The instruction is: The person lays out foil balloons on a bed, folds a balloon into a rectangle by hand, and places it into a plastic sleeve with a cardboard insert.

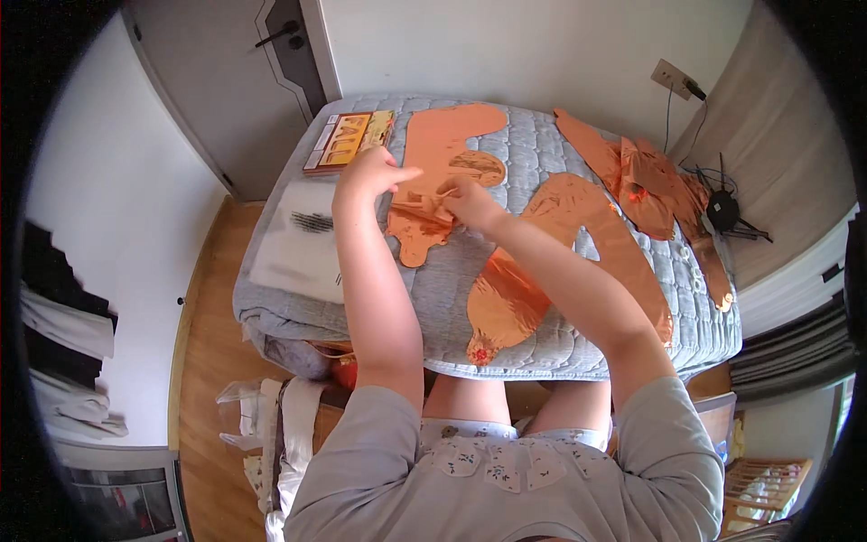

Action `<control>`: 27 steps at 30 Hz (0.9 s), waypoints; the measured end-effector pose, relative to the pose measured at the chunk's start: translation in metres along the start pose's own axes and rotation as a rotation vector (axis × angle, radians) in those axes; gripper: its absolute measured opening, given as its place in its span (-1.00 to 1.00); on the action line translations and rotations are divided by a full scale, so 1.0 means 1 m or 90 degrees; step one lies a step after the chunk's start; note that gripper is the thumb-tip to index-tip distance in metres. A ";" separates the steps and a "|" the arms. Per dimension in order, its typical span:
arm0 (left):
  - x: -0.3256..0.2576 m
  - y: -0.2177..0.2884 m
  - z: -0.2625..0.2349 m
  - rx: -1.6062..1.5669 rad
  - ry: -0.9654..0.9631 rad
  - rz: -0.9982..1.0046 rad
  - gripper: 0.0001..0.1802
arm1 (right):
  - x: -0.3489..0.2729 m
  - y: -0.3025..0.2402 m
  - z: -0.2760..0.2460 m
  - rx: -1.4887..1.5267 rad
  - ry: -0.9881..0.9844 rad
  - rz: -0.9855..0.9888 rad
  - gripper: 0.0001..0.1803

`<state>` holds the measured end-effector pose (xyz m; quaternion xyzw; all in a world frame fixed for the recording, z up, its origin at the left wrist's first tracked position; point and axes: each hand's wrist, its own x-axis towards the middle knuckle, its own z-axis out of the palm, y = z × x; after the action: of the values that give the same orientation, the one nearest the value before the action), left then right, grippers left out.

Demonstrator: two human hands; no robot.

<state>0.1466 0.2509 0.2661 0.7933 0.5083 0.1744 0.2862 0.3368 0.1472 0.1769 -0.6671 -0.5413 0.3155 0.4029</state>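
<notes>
A flat orange foil balloon (440, 135), letter-shaped, lies before me on the quilted mattress, its lower part crumpled and folded. At that creased part, my right hand (471, 200) pinches the foil between thumb and fingers. My left hand (366, 176) is over the balloon's left edge, fingers apart; no grip on the foil shows. Beneath my right forearm lies a second foil balloon (623, 262), broad with a small opening in the middle. Farther right, more crumpled orange foil balloons (646, 185) lie together.
A flat printed package (348, 140) lies at the far left of the mattress (533, 144), with a whitish plastic bag (293, 244) nearer me. A black router with antennas (722, 210) stands at the right edge, its cables running toward a wall socket (673, 77).
</notes>
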 end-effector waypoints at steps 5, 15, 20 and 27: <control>-0.014 -0.001 -0.006 -0.002 -0.284 -0.039 -0.44 | 0.010 -0.015 -0.010 0.262 -0.067 0.137 -0.61; 0.016 0.008 0.027 0.081 -0.371 -0.065 -0.52 | 0.013 -0.043 -0.215 0.011 0.804 -0.354 -0.76; 0.019 0.030 0.060 0.115 -0.215 0.145 -0.46 | -0.115 -0.073 -0.248 -0.337 0.572 -0.490 -0.85; -0.030 0.092 0.151 0.112 -0.167 0.554 -0.03 | -0.242 -0.021 -0.239 -0.331 0.157 -0.405 -0.70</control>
<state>0.2847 0.1528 0.2079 0.9695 0.1002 0.1327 0.1802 0.4805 -0.1339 0.3054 -0.5789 -0.7295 -0.0535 0.3604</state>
